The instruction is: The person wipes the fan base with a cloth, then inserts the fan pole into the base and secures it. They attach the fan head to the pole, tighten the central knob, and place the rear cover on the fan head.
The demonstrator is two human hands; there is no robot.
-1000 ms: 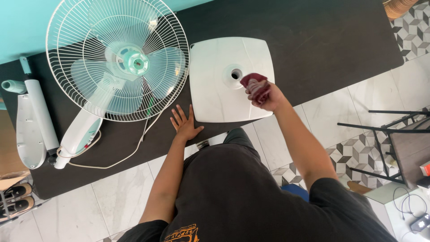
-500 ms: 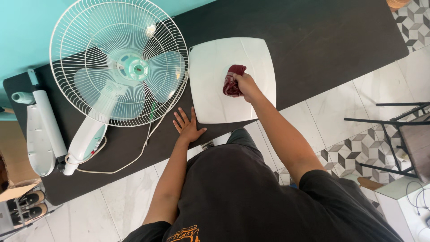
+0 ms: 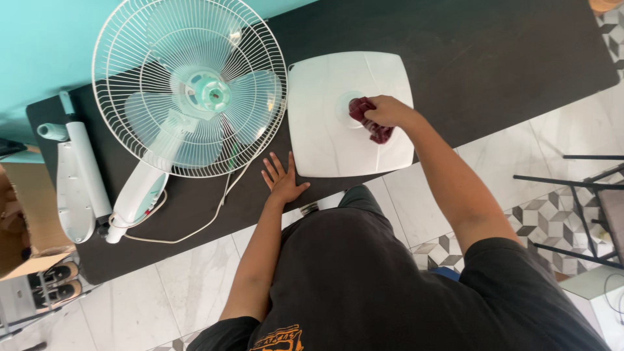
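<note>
We are gripping a bunched dark red cloth [image 3: 367, 119] in our right hand [image 3: 389, 112], fingers curled over it, and pressing it down onto the white square fan base [image 3: 325, 146]. The cloth is lying under and just left of the hand, partly poking out below the knuckles, right beside the round socket at the middle of the base. The base itself is lying flat on the black table [image 3: 468, 58], near its front edge.

We are resting our left hand [image 3: 283, 177] flat on the table with fingers spread wide, holding nothing, its fingertips just beside the lower left corner of the base.

Farther left, the fan head [image 3: 190, 88] is lying on the table with its white wire grille facing up and pale green blades showing through. Its neck and control housing [image 3: 136, 195] are pointing toward the table's front edge, and a white power cord [image 3: 195, 227] is trailing from it across the tabletop. At the table's left end a white pole and curved cover piece [image 3: 75, 188] are lying side by side.
</note>
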